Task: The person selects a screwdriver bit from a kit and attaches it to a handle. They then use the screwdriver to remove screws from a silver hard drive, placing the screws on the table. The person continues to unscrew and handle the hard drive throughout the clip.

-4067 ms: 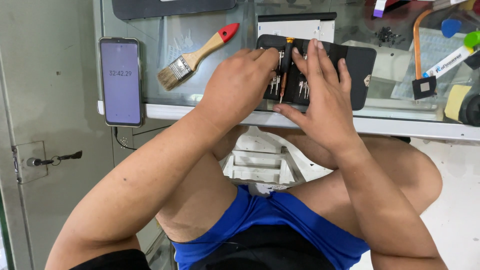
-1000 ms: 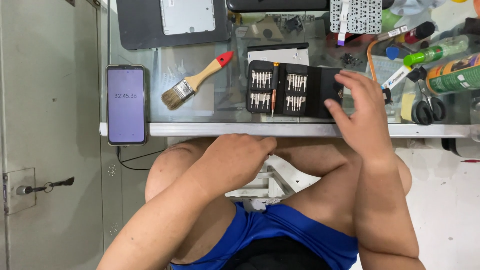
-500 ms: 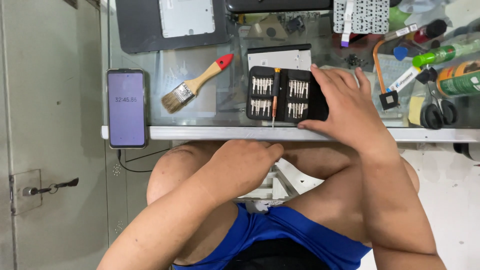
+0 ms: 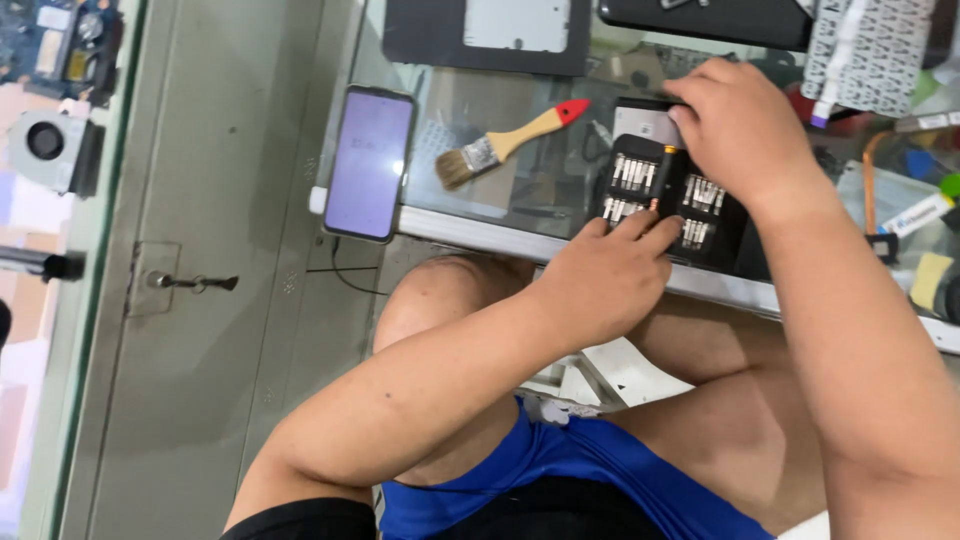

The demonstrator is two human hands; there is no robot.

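The left hand (image 4: pixel 600 275), which lay on the knee a second ago, has come up to the table (image 4: pixel 520 243) edge, and its fingertips now touch the near side of the bit case (image 4: pixel 665 195). The right hand (image 4: pixel 745 125) has shifted from the right end of the case to its far part, where the fingers are bent down over the bits. Whether they pinch a bit I cannot tell (the fingertips are hidden under the hand). The left hand is loosely curled, with the fingers stretched to the case, and it holds nothing that shows.

The case is black, lies open on the glass table close to the near edge, and has rows of small metal bits in it. A thin orange driver (image 4: pixel 662 172) lies along its middle fold, between the two hands.

To the left of the case lies a brush (image 4: pixel 510 140) with a wooden handle and a red tip, well apart from both hands. Further left a phone (image 4: pixel 370 162) lies flat with a lit screen, just at the table edge. A dark panel (image 4: pixel 485 38) is at the far side. On the right are scattered tools and cables.
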